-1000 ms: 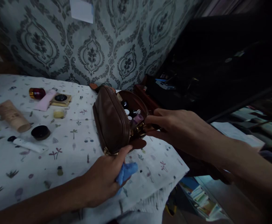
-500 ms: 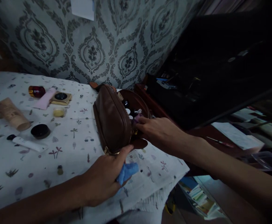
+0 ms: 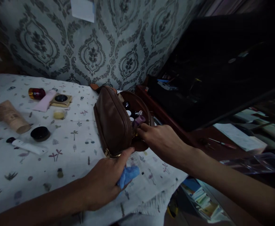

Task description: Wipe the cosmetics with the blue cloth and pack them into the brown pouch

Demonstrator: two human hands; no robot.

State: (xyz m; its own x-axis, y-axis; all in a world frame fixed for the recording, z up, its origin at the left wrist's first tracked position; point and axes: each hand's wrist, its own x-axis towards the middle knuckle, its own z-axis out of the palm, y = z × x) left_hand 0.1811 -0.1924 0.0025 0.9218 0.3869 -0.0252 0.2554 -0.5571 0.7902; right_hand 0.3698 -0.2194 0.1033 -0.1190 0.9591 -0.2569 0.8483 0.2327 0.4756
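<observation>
A brown leather bag [image 3: 112,121] stands unzipped on the table, its mouth facing right. Inside it show white caps, a dark round-topped item and a purple item [image 3: 140,119]. My right hand [image 3: 158,135] reaches into the opening, thumb and fingers drawn together near the purple item; its fingertips are partly hidden, and what they hold, if anything, cannot be made out. My left hand [image 3: 109,177] is closed around a crumpled blue cloth [image 3: 128,176], its thumb and index finger resting against the bag's lower edge by the gold zipper.
Left on the patterned tablecloth [image 3: 76,163] lie a beige tube [image 3: 11,116], a white tube [image 3: 25,146], a black round lid [image 3: 40,134], a pink tube [image 3: 45,101], a gold compact [image 3: 65,103] and a dark red bottle [image 3: 36,93]. A large black panel [image 3: 212,69] leans at the right.
My right hand has shifted slightly down and right inside the bag's opening, away from the purple item, which now shows more fully. The left hand stays on the bag with the blue cloth.
</observation>
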